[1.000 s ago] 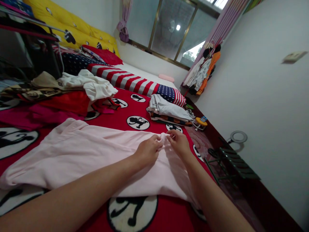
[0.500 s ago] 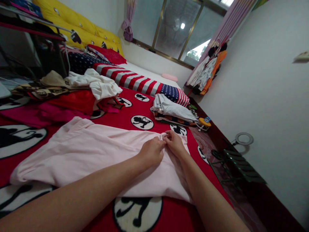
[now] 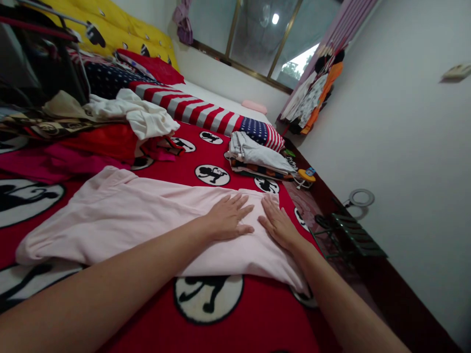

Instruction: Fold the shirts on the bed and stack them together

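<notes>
A pale pink garment (image 3: 140, 220) lies spread across a red blanket (image 3: 140, 318) with black-and-white monkey figures; its exact kind is hard to tell. Flat on the cloth, toward its right end, rests my left hand (image 3: 230, 218) with its fingers spread. My right hand (image 3: 279, 225) also lies open on the garment, close to the right edge, fingers stretched toward the far side. A small gap of pink cloth shows between the two hands. Neither hand grips anything. Soft wrinkles run through the garment's left part.
A loose heap of clothes, with a white piece (image 3: 138, 113) on top, lies back left. Folded clothes (image 3: 257, 157) are stacked beyond my hands. Behind stands a bed with a flag-patterned cover (image 3: 195, 110). At right are a dark slatted stool (image 3: 358, 235) and a ring light (image 3: 361, 197).
Both hands have let go of the pinched cloth near the garment's far right edge. They have moved apart and flattened onto it. The view has shifted slightly.
</notes>
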`<action>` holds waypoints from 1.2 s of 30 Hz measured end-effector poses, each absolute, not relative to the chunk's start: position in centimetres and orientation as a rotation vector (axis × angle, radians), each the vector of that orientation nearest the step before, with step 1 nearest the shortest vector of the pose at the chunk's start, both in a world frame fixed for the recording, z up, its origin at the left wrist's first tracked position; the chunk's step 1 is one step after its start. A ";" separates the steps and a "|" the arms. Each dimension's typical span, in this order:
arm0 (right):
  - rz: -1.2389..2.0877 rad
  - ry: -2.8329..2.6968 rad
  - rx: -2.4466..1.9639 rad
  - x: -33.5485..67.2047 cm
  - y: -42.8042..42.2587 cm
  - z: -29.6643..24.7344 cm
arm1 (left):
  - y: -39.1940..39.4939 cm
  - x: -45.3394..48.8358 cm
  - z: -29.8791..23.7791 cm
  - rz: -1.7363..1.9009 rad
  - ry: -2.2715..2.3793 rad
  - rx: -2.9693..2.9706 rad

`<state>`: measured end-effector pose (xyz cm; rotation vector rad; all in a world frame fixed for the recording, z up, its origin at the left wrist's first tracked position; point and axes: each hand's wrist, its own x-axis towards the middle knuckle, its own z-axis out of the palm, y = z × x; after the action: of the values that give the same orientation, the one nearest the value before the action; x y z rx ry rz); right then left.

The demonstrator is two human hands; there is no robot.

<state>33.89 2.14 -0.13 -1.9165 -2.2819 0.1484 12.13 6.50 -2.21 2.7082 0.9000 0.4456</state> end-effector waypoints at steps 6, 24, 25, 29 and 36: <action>-0.048 -2.234 -1.831 32.2 -3.2 0.7 | 6.4 11.8 -2.0 0.663 0.830 2.736; 0.146 -2.425 -1.569 32.8 -12.5 -0.5 | -5.4 2.2 0.6 0.287 0.349 2.565; 0.138 -2.374 -1.573 32.7 -12.2 -0.6 | -5.2 1.7 1.0 0.282 0.353 2.497; 0.095 -2.371 -1.494 32.3 -11.3 -1.2 | -3.0 -2.0 2.1 0.498 0.631 2.257; 0.130 -2.250 -1.400 31.5 -9.9 -1.0 | -3.2 -13.6 2.9 0.644 1.950 2.272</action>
<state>31.54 -9.94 -0.98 -1.4000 -2.2496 0.1303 -13.58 -3.19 2.88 2.2719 1.9503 0.6437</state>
